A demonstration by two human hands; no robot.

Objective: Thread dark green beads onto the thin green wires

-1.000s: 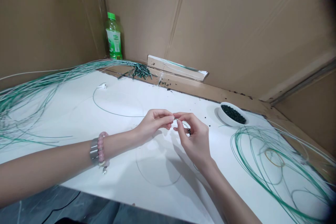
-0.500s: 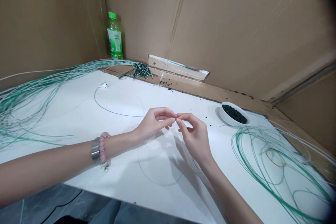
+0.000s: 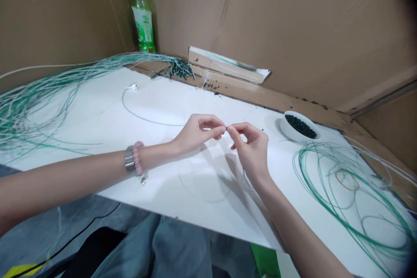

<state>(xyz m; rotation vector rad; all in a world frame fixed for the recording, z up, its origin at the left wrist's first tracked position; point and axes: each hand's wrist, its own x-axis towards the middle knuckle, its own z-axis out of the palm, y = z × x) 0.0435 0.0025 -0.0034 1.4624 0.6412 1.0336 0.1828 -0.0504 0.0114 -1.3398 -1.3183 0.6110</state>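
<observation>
My left hand (image 3: 200,132) and my right hand (image 3: 249,141) meet fingertip to fingertip above the white tabletop (image 3: 156,104), each in a pinch. A thin green cord (image 3: 146,119) runs from a small white piece (image 3: 132,87) on the table to my left hand. Part of a thin line also hangs by my right wrist, and a faint loop of it lies on the table below the hands. What sits right between the fingertips is too small to make out. A pink bead bracelet (image 3: 138,158) and a metal band (image 3: 129,158) are on my left wrist.
Bundled green and white cords (image 3: 42,100) spread along the left, their dark ends (image 3: 179,69) at the back edge. At right stand a white bowl (image 3: 286,132) of small dark beads (image 3: 301,126) and coiled green cord (image 3: 306,182). A green-capped bottle (image 3: 143,24) stands by the cardboard walls (image 3: 276,21).
The view has tilted down, so the table sits higher and more of the lap and floor shows. Both hands still pinch together, their fingertips in much the same place over the table.
</observation>
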